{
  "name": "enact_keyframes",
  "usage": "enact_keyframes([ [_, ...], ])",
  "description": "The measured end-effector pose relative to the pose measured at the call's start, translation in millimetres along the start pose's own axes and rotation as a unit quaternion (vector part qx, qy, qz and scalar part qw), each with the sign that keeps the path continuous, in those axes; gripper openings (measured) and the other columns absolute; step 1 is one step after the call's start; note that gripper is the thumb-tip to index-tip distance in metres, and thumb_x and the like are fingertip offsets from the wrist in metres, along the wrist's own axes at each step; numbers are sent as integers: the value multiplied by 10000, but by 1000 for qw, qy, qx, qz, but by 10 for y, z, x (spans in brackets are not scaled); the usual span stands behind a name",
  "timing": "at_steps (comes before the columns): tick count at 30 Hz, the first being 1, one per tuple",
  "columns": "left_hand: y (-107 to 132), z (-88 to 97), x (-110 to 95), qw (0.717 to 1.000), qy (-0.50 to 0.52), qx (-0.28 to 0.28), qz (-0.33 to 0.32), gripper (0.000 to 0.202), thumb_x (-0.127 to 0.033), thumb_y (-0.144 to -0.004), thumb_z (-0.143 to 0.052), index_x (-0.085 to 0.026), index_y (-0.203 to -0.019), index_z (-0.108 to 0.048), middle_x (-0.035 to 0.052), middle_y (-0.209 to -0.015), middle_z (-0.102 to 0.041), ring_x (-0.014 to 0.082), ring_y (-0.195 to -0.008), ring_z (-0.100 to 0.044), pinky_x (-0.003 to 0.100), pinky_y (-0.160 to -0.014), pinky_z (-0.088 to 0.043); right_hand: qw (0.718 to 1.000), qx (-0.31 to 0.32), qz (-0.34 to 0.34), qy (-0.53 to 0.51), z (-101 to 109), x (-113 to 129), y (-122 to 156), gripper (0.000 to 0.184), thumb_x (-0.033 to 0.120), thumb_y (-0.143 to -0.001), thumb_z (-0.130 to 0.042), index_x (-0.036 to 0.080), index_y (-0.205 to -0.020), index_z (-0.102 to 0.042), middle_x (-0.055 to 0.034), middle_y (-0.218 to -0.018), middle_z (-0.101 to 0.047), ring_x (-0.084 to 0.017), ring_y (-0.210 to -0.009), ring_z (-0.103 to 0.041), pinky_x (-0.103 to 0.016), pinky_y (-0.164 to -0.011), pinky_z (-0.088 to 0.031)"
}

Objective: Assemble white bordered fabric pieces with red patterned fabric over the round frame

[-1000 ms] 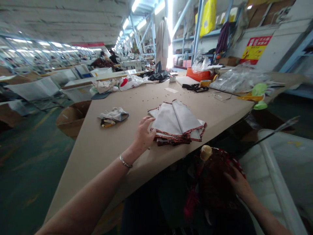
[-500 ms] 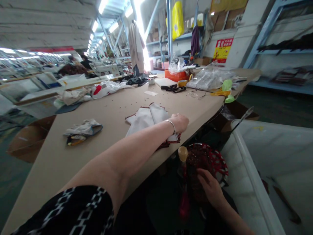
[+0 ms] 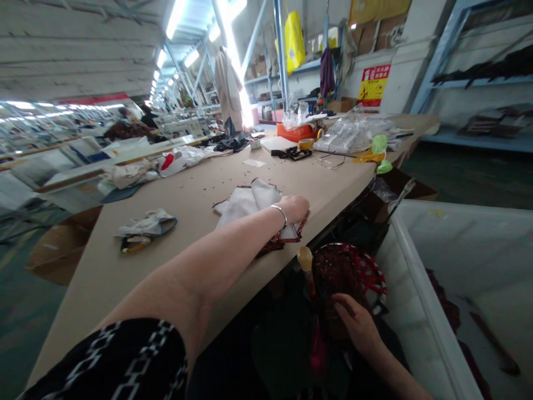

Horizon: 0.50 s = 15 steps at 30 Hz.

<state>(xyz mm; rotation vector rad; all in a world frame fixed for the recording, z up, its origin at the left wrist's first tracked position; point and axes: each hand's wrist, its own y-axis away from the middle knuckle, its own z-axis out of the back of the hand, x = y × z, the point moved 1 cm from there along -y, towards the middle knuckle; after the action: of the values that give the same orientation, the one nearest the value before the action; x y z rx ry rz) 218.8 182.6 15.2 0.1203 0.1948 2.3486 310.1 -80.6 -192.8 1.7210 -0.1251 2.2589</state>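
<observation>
From where I'm watching, a black sleeve (image 3: 125, 361) carries a white chain-link pattern. The folded white cloth (image 3: 244, 208) has a dark red border. Below the tabletop (image 3: 125, 283), which is plain tan, a red openwork rim (image 3: 368, 272) surrounds dark maroon fabric (image 3: 335, 294) with a speckled pattern. Farther off I can make out a bright orange box (image 3: 291, 132), a yellow bag (image 3: 295, 43), and a red-and-yellow poster (image 3: 373, 85).

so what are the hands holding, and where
The left hand rests on top of the folded white cloth, not gripping it. The right hand is on a dark red cloth; whether it grips cannot be told.
</observation>
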Motion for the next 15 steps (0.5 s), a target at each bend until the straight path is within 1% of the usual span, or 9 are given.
enact_keyframes([
  [4, 26, -48, -44, 1000, -11, 5, 2, 191, -78, -666, -686, -149, -825, -766, 177, -949, -735, 310, -975, -674, 355, -840, -513, 1000, -1, 2, -6, -76, -44, 76, 273, 443, -811, -567, 241, -963, -670, -59, -993, -711, -265, -972, -650, -393, -902, -497],
  [10, -108, -84, -140, 999, -17, 27, 32, 265, -78, -635, -716, -144, -886, -769, 196, -971, -730, 306, -969, -680, 346, -833, -526, 1000, 1, -5, 7, -93, -158, 135, 303, 454, -795, -540, 229, -933, -688, -69, -967, -722, -262, -953, -663, -382, -887, -505],
  [13, -114, -62, -174, 999, -17, 29, 39, 279, -71, -666, -688, -125, -929, -762, 209, -973, -726, 306, -970, -680, 346, -816, -531, 1000, 10, -10, 16, -76, -166, 138, 340, 458, -799, -512, 202, -939, -685, -77, -959, -722, -252, -941, -665, -364, -868, -507],
  [15, -68, 3, -169, 999, -15, 17, 38, 261, -83, -690, -673, -115, -935, -758, 208, -970, -726, 299, -971, -678, 326, -804, -528, 1000, 16, -13, 17, -63, -152, 138, 349, 462, -807, -500, 196, -942, -681, -76, -949, -721, -242, -920, -666, -345, -842, -512],
])
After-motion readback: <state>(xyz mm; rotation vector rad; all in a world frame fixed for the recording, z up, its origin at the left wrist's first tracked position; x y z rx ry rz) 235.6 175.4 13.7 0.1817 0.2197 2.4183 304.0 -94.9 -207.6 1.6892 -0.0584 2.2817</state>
